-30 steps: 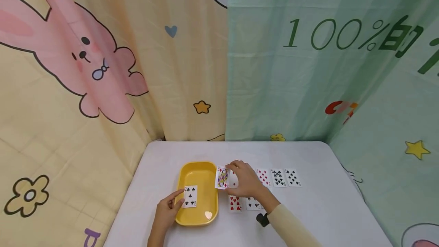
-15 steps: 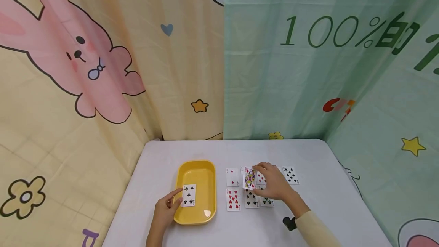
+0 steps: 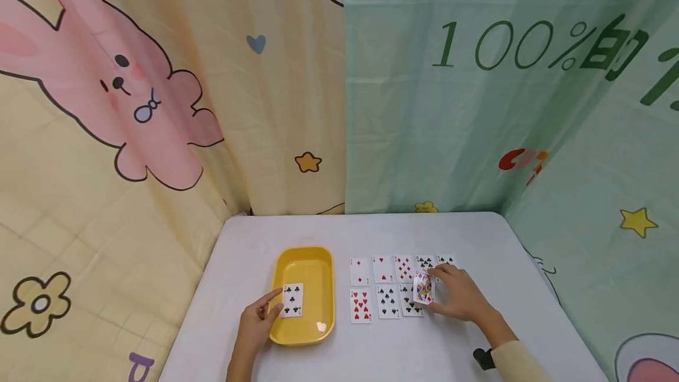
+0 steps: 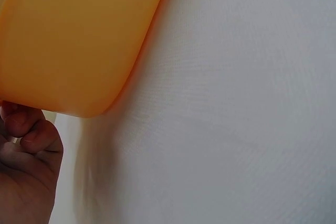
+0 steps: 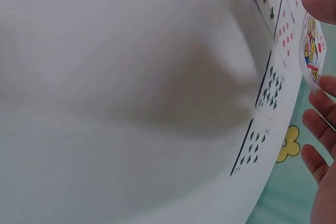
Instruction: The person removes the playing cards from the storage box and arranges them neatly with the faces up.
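Observation:
At the left of the head view, a five of clubs (image 3: pixel 292 300) is over the yellow tray (image 3: pixel 326 311). Thumb and index finger of my left hand (image 3: pixel 254 328) pinch its left edge; the left wrist view shows curled fingers (image 4: pixel 32 137) by the tray's end. My right hand (image 3: pixel 459 295) pinches a diamond face card (image 3: pixel 424 287) between thumb and fingertips, tilted above the table. Behind and left of that card, the eight-or-so-pip club cards, one in the back row (image 3: pixel 425 262) and one in the front row (image 3: pixel 407 305), are partly covered.
Cards lie face up in two rows right of the tray. A diamond card (image 3: pixel 359 272), a heart card (image 3: pixel 383 269) and another diamond card (image 3: pixel 404 269) are behind a heart card (image 3: pixel 361 306) and a spade card (image 3: pixel 388 302). Printed curtains (image 3: pixel 297 99) hang behind the white table (image 3: pixel 371 352).
My right hand has carried the face card rightward from beside the tray, along the rows, to the front row's right end. My left hand stays at the tray.

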### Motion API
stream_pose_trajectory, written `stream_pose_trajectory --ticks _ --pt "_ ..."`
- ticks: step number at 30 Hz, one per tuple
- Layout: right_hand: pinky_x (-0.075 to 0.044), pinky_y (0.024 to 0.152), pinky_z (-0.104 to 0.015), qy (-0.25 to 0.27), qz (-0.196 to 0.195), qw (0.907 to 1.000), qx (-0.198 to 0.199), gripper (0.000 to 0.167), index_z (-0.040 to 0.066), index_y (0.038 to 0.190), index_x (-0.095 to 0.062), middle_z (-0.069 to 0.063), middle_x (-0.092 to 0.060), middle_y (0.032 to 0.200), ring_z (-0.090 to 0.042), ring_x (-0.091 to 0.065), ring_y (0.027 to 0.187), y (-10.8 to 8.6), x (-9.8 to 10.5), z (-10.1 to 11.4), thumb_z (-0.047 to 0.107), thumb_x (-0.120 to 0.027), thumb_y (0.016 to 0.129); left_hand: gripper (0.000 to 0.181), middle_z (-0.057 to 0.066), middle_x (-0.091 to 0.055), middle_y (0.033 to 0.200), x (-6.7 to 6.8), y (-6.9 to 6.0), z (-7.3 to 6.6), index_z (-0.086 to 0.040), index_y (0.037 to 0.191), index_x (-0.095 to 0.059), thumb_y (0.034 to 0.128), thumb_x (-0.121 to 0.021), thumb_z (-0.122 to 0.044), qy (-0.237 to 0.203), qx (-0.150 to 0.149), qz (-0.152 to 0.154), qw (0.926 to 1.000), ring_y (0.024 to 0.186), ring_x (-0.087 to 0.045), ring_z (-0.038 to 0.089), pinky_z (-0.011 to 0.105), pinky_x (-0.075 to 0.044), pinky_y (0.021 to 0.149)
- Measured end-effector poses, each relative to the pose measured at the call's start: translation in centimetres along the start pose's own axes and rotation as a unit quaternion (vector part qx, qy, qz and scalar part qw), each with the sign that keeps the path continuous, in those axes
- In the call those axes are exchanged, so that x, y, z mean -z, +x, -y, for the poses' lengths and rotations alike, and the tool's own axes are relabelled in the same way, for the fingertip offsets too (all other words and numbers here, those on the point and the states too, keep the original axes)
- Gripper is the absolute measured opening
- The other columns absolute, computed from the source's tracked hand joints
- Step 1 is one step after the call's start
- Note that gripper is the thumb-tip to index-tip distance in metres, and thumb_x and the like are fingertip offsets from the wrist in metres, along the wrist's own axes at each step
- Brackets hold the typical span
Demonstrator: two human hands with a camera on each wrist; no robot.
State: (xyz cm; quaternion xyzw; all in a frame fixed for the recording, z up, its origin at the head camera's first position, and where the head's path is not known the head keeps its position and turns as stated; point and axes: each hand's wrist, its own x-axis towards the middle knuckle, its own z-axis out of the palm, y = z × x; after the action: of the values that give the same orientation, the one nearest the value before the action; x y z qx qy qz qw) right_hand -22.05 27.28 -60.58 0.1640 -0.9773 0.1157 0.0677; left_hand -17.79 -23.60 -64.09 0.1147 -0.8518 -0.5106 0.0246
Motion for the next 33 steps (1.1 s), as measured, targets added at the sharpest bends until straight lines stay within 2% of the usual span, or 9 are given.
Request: stream_pose_trajectory --ticks 10,18,33 --pt "-0.047 0.098 -0.057 -0.010 0.005 0.9999 0.012 0.076 0.012 0.130 -0.067 -0.009 -0.064 0.129 -0.033 -0.059 0.122 -1.6 -0.7 -2.4 0.046 -0.087 0.066 0.040 -0.001 -0.040 0.077 0.0 0.0 0.0 -0.026 0.132 -0.072 0.0929 -0.078 -0.020 -0.001 0.002 -0.011 0.9999 0.062 -0.035 0.010 0.020 -0.031 0.051" --pt "-0.045 0.095 -0.059 -0.008 0.023 0.9996 0.014 0.079 0.013 0.131 -0.067 -0.007 -0.063 0.129 -0.032 -0.058 0.121 -2.2 -0.8 -2.8 0.043 -0.087 0.061 0.040 -0.001 -0.040 0.079 0.0 -0.2 -0.1 -0.026 0.132 -0.072 0.0932 -0.078 -0.020 0.002 0.003 -0.011 0.9999 0.063 -0.035 0.010 0.021 -0.031 0.051" --pt "-0.045 0.095 -0.059 0.003 0.023 0.9993 0.030 0.079 0.015 0.130 -0.068 -0.006 -0.062 0.128 -0.032 -0.057 0.122 -2.0 -2.1 -3.1 0.041 -0.085 0.057 0.039 0.000 -0.041 0.079 -0.2 -0.3 0.0 -0.026 0.132 -0.072 0.0936 -0.077 -0.020 0.007 0.005 -0.018 0.9998 0.064 -0.037 0.011 0.021 -0.032 0.050"
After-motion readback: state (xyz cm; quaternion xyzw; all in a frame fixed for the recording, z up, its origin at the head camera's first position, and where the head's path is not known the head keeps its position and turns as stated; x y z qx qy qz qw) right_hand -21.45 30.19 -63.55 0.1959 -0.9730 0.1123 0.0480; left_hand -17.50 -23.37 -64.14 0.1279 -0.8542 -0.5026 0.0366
